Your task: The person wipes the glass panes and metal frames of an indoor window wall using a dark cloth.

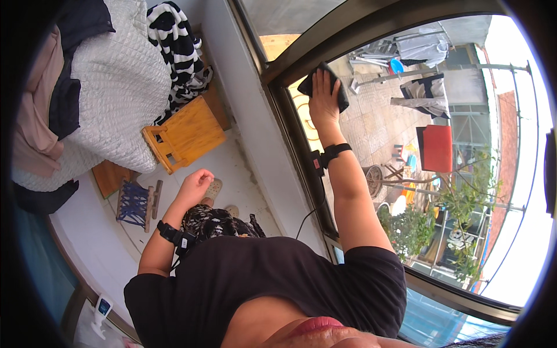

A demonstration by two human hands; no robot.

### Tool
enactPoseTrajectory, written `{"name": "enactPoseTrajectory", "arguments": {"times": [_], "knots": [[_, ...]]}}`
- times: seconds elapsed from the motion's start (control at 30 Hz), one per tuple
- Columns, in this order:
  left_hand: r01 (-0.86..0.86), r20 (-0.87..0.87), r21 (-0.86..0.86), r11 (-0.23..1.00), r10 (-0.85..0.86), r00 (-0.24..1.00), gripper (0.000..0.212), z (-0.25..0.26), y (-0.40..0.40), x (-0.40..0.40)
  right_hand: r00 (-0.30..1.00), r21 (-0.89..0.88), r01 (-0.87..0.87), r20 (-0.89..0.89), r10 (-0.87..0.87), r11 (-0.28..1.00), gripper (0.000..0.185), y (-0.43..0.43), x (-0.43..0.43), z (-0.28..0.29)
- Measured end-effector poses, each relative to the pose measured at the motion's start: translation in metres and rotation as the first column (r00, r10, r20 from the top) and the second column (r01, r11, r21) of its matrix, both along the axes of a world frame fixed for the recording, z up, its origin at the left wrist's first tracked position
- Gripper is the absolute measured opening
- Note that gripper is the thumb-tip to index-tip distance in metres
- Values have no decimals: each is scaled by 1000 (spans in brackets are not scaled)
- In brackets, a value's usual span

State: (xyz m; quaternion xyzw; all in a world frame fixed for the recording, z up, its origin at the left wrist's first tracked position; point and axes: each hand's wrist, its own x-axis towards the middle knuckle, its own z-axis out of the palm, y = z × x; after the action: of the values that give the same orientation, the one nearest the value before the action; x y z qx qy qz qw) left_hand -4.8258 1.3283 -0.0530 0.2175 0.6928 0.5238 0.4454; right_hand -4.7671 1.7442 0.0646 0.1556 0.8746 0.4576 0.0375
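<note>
My right hand (324, 98) presses a folded black cloth (343, 99) against the window pane (365, 117), near the corner of its dark metal frame (285, 111). The fingers lie spread over the cloth, and that arm is stretched out. My left hand (194, 190) hangs low in front of me with its fingers loosely curled, and nothing shows in it. A yellow wooden stool (191, 135) stands just beyond it. Each forearm wears a black strap with a small device.
A bed with a white quilted cover (117, 87) and clothes is at the left. A black-and-white blanket (176, 48) hangs beside it. A blue-corded folding stool (135, 204) stands on the tiles. A white spray bottle (102, 313) is at lower left. Outside are laundry and plants (409, 235).
</note>
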Motion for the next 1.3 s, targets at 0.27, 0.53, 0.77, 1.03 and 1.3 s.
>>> {"name": "enactPoseTrajectory", "arguments": {"times": [0.27,0.53,0.77,1.03,1.3], "knots": [[-166,-9,-162,973,166,986,12,-23,-71,17,950,-128,-47,300,83,991,65,9,3,-96],[-145,105,-93,985,154,982,12,-46,-71,99,973,-275,70,232,-5,959,69,-26,102,-123],[21,99,-13,1000,-20,995,13,-38,-35,157,981,-398,173,155,-120,901,77,-78,279,-124],[188,73,-20,982,-186,980,13,-28,-14,188,923,-323,364,-2,-386,874,74,-140,433,-146],[364,112,1,931,-362,926,12,-16,10,207,768,-324,521,-226,-599,790,67,-171,471,-147]]}}
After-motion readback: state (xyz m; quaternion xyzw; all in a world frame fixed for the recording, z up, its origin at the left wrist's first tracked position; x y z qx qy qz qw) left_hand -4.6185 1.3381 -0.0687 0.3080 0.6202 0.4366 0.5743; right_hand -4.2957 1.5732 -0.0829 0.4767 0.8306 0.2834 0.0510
